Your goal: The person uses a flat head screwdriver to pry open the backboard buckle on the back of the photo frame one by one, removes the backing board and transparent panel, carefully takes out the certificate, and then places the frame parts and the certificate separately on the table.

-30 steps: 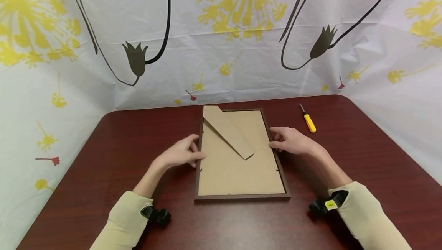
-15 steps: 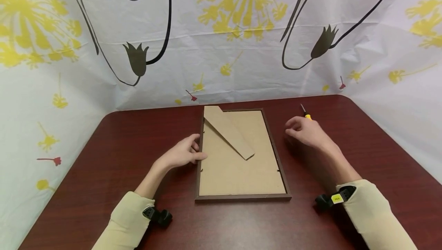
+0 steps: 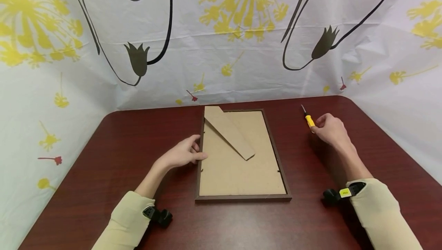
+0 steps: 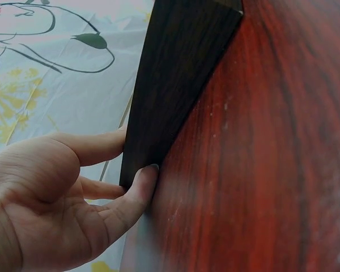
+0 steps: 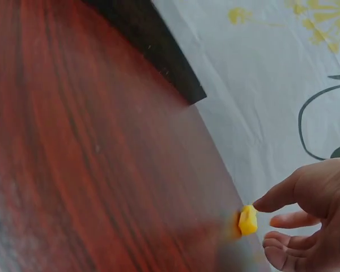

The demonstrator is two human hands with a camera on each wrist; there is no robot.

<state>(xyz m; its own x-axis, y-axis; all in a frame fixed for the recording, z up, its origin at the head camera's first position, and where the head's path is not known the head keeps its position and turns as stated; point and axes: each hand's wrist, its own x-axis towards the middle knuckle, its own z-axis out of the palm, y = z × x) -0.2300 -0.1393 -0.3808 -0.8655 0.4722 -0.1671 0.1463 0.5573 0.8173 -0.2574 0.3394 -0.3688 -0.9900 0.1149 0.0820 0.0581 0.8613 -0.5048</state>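
Left hand (image 3: 180,152) pinches a picture frame (image 3: 243,198) on its right; right hand (image 3: 333,130), fingers parted, thumb at a yellow screwdriver (image 3: 309,120).

Can pass through the strip of dark red wood-grain desk (image 3: 290,165) between the flat brown rectangular frame (image 3: 243,197) and the slim yellow-handled screwdriver (image 3: 310,121), or come in from the near side. Meets the left grip (image 3: 179,152) at the frame's left edge, the right grip (image 3: 331,127) right of the screwdriver, the tan cardboard flap (image 3: 229,133) slanting across the frame's far half, and, past the desk's far edge, the white flower-printed sheet (image 3: 221,77).
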